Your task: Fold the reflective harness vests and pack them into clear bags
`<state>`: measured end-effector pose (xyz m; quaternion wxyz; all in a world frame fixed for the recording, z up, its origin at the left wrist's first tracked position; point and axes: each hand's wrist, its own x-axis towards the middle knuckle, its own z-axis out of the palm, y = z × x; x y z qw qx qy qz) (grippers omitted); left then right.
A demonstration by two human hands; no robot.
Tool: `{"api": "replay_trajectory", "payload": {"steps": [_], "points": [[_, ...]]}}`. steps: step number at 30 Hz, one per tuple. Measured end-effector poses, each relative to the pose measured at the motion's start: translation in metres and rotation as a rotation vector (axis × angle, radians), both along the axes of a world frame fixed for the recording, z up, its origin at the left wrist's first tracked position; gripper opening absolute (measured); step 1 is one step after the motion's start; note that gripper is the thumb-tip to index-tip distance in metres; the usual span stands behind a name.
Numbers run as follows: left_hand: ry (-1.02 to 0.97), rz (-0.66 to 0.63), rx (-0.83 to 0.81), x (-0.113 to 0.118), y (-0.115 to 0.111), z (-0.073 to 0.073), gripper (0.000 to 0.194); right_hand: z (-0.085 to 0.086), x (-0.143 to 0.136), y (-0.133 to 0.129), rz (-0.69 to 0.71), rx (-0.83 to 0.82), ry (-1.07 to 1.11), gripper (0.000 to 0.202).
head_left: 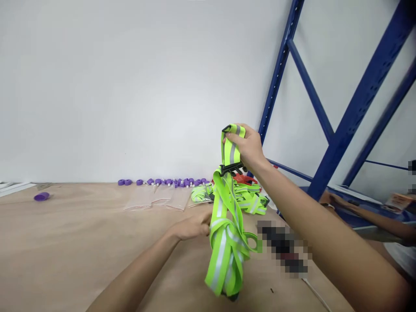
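Note:
A neon-green reflective strap (221, 249) with silver stripes hangs in a tangled bundle over the table, its upper end folded into a flat band. My right hand (249, 145) pinches that folded end between thumb and fingers, well above the tabletop. Just below the hand, a black plastic buckle (231, 168) sits on the strap. My left hand (194, 226) is at the bundle's left side, fingers curled against the webbing; the fingertips are partly hidden behind it. Another dark piece shows at the bundle's bottom.
More green straps (251, 198) lie in a pile behind, beside a bagged strap (199, 193). Clear plastic bags (169, 197) and several purple rolls (158, 181) line the wall. A purple cup-like piece (41, 196) lies left. Blue rack posts (354, 95) and another person's arm (373, 214) are right.

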<state>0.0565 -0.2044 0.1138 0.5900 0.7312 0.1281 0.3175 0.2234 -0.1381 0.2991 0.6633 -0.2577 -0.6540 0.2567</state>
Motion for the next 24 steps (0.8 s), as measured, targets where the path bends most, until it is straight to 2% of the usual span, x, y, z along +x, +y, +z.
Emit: {"api": "replay_trajectory", "payload": {"steps": [3, 5, 7, 9, 13, 15, 17, 19, 21, 24], "points": [[0.156, 0.080, 0.118, 0.004, 0.007, 0.001, 0.057, -0.021, 0.000, 0.012, -0.035, -0.092, -0.002, 0.032], [0.193, 0.159, 0.098, -0.001, 0.015, 0.009, 0.045, -0.033, 0.009, 0.019, -0.081, -0.140, -0.066, 0.043], [0.125, 0.189, 0.016, -0.013, 0.022, 0.021, 0.042, -0.047, 0.023, 0.023, -0.168, -0.163, -0.159, 0.051], [0.022, 0.224, -0.051, -0.027, 0.027, 0.036, 0.039, -0.063, 0.036, 0.022, -0.243, -0.226, -0.289, 0.048], [-0.185, 0.443, -0.114, -0.048, 0.023, 0.063, 0.034, -0.087, 0.043, 0.008, -0.168, -0.552, -0.649, 0.035], [-0.250, 0.557, -0.131, -0.050, 0.018, 0.072, 0.035, -0.089, 0.037, -0.005, -0.166, -0.513, -0.595, 0.035], [-0.279, 0.629, -0.143, -0.050, 0.014, 0.076, 0.035, -0.085, 0.029, -0.019, -0.148, -0.363, -0.424, 0.037], [-0.283, 0.661, -0.145, -0.047, 0.011, 0.078, 0.033, -0.081, 0.020, -0.033, -0.027, -0.274, -0.357, 0.038], [-0.275, 0.674, -0.131, -0.042, 0.009, 0.079, 0.028, -0.081, 0.012, -0.045, 0.098, -0.249, -0.392, 0.035], [-0.242, 0.736, -0.046, -0.035, 0.006, 0.081, 0.023, -0.089, 0.001, -0.054, 0.143, -0.230, -0.494, 0.038]]}}
